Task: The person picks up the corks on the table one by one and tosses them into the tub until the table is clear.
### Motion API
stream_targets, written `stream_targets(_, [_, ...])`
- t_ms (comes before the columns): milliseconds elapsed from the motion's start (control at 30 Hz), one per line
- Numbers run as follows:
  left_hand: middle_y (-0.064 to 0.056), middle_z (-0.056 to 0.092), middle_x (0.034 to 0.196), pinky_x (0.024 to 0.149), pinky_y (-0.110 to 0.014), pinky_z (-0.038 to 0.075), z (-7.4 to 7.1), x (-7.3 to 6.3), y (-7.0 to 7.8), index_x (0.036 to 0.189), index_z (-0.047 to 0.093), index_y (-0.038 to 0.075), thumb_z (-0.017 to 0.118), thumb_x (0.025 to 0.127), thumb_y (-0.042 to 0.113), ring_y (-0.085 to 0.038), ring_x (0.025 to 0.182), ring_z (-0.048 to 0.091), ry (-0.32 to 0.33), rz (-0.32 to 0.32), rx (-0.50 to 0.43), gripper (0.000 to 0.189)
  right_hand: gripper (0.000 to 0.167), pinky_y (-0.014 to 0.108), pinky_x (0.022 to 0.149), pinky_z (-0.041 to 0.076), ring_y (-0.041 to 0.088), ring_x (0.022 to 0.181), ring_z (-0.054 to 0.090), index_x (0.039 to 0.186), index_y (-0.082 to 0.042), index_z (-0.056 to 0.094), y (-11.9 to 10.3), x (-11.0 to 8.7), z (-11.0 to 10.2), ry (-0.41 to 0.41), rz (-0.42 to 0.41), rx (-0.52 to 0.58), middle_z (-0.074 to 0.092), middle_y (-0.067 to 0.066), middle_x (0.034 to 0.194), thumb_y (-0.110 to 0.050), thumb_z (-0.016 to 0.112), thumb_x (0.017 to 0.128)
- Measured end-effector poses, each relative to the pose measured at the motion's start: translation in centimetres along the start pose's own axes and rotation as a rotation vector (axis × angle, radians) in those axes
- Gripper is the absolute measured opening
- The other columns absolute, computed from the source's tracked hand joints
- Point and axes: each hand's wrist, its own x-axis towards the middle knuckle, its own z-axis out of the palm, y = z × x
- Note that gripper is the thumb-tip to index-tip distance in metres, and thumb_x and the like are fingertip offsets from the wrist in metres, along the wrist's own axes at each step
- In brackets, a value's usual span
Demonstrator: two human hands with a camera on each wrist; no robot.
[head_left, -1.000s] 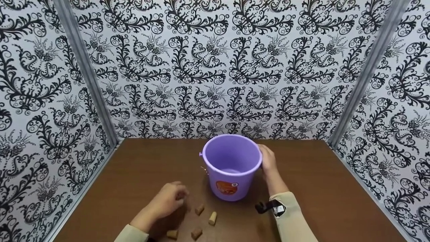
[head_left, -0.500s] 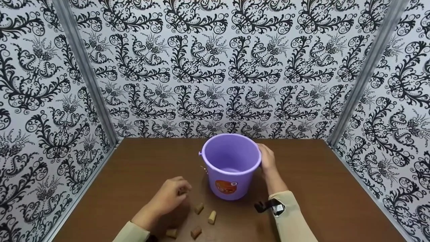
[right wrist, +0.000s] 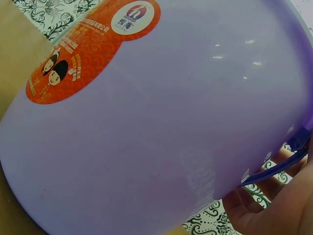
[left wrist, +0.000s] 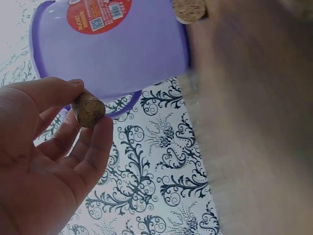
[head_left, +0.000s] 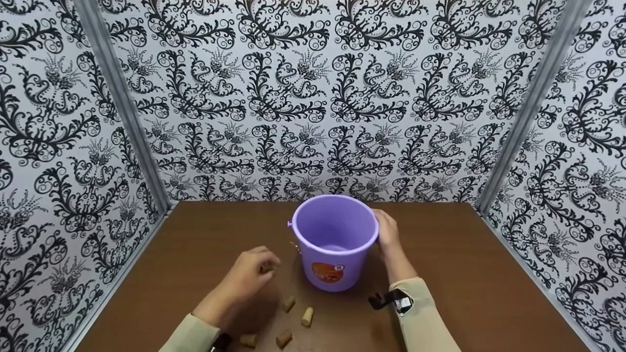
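A cork stopper (left wrist: 89,111) is pinched between the thumb and fingertips of my left hand (head_left: 249,274), which hovers over the table to the left of a purple bucket (head_left: 349,274). The bucket stands upright with its mouth facing up, and an orange label is on its front. My right hand (head_left: 387,232) holds the bucket's right side near the rim, by the purple handle (right wrist: 276,169); part of that hand is hidden behind the bucket. Several more corks lie on the table before the bucket, among them a pale one (head_left: 307,317) and a browner one (head_left: 283,338).
The brown table (head_left: 469,283) is closed in at the back and sides by white panels (head_left: 313,98) with black scrollwork. Grey posts (head_left: 122,107) stand at the corners. A dark strap with a small device (head_left: 402,302) sits on the right sleeve.
My left hand has risen a little, away from the loose corks and toward the back of the table. The right hand and bucket stay almost where they were.
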Motion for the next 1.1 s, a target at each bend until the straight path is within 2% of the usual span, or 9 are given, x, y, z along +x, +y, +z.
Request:
stream_targets(200, [-0.001, 0.071, 0.089, 0.072, -0.029, 0.062, -0.3, 0.9, 0.5, 0.093, 0.077, 0.008, 0.075, 0.078, -0.01, -0.018, 0.081, 0.07, 0.046, 0.052, 0.005, 0.023, 0.035, 0.023, 0.088, 0.052, 0.009, 0.092, 0.066, 0.122, 0.013, 0.07, 0.1, -0.1, 0.1, 0.003, -0.011, 0.0, 0.08, 0.006, 0.103, -0.011, 0.05, 0.107])
stream_targets(367, [-0.001, 0.069, 0.088, 0.07, -0.031, 0.061, -0.5, 1.5, 0.8, 0.092, 0.077, 0.007, 0.079, 0.078, -0.009, -0.014, 0.079, 0.067, 0.061, 0.094, 0.03, 0.021, 0.034, 0.024, 0.086, 0.052, 0.011, 0.091, 0.067, 0.121, 0.013, 0.071, 0.0, -0.2, 0.1, -0.004, 0.011, 0.028, 0.08, 0.004, 0.102, -0.01, 0.05, 0.106])
stream_targets(633, [-0.003, 0.071, 0.089, 0.071, -0.03, 0.061, -0.9, 2.6, 1.4, 0.092, 0.077, 0.007, 0.078, 0.078, -0.011, -0.016, 0.08, 0.067, 0.057, 0.07, 0.017, 0.022, 0.035, 0.025, 0.088, 0.052, 0.01, 0.091, 0.066, 0.125, 0.013, 0.068, -0.7, -0.4, 0.0, 0.001, 0.04, 0.02, 0.08, 0.005, 0.103, -0.011, 0.053, 0.106])
stream_targets(900, [-0.003, 0.07, 0.087, 0.066, -0.032, 0.061, -0.9, 3.3, 1.8, 0.093, 0.078, 0.008, 0.077, 0.077, -0.013, -0.016, 0.077, 0.064, 0.103, 0.092, -0.005, 0.026, 0.034, 0.025, 0.088, 0.052, 0.009, 0.091, 0.066, 0.123, 0.009, 0.072, -0.2, 0.1, 0.1, 0.022, 0.049, 0.006, 0.08, 0.005, 0.105, -0.014, 0.056, 0.105])
stream_targets(1100, [-0.005, 0.072, 0.092, 0.072, -0.028, 0.063, -1.1, 3.8, 2.6, 0.097, 0.079, 0.005, 0.076, 0.082, -0.01, -0.016, 0.081, 0.067, 0.081, 0.031, -0.045, 0.022, 0.033, 0.026, 0.089, 0.052, 0.011, 0.091, 0.066, 0.122, 0.008, 0.073, -0.1, 0.1, 0.2, 0.041, 0.046, -0.001, 0.08, 0.011, 0.108, -0.014, 0.056, 0.104])
